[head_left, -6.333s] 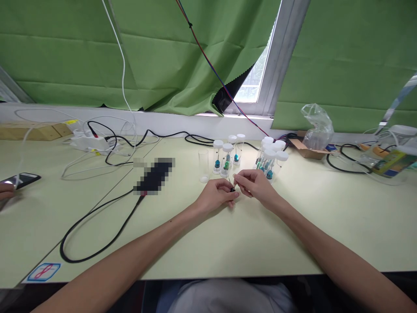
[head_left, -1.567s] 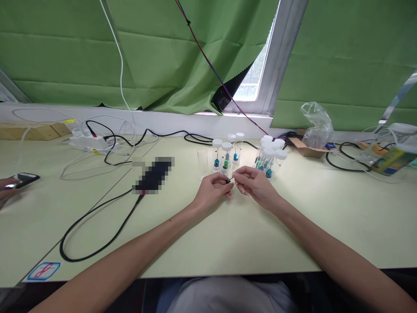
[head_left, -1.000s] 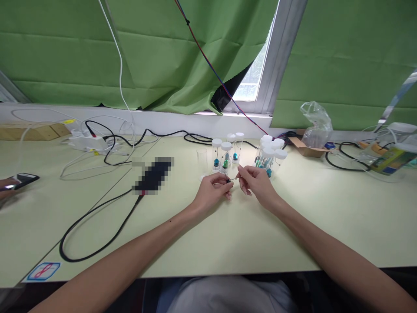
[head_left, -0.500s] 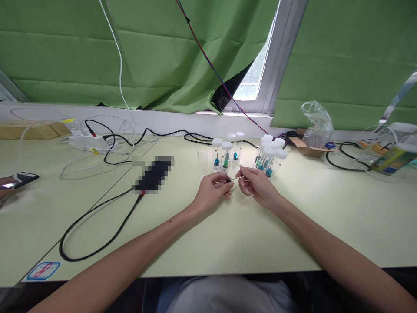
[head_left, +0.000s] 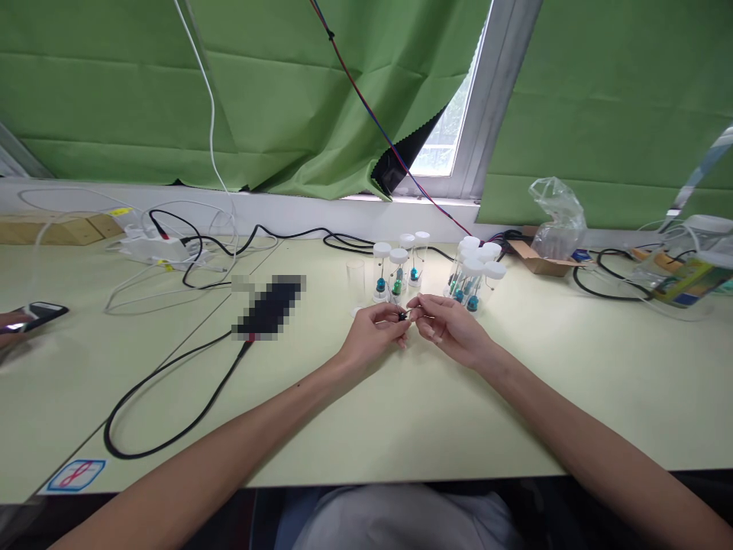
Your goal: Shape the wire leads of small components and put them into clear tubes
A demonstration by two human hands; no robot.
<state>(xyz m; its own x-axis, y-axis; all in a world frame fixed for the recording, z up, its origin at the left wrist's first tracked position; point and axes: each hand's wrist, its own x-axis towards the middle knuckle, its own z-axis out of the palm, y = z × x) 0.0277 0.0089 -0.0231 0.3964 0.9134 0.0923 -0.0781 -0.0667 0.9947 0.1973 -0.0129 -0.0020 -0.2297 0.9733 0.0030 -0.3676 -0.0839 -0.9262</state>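
My left hand [head_left: 375, 334] pinches a small black piece [head_left: 402, 315] with thin wire ends, too small to name. My right hand [head_left: 443, 325] is closed, thumb and forefinger on the thin wire that meets the black piece. Just behind my left hand stands an uncapped clear tube [head_left: 356, 279], with a white cap [head_left: 360, 312] lying near its foot. Behind my hands are several white-capped clear tubes [head_left: 397, 267] holding blue or green parts and bent wires. A second cluster of such tubes [head_left: 470, 279] stands behind my right hand.
A black cable [head_left: 172, 451] loops over the table [head_left: 366, 428] from a blurred-out dark device [head_left: 269, 309]. At the far left a person's hand [head_left: 12, 321] is at a phone [head_left: 43, 311]. A power strip [head_left: 152, 246], an open cardboard box [head_left: 541, 260] and a plastic container [head_left: 695, 275] sit towards the back.
My right hand has moved slightly left, closer to my left hand, and less of the wire shows between them. My left hand has stayed almost still.
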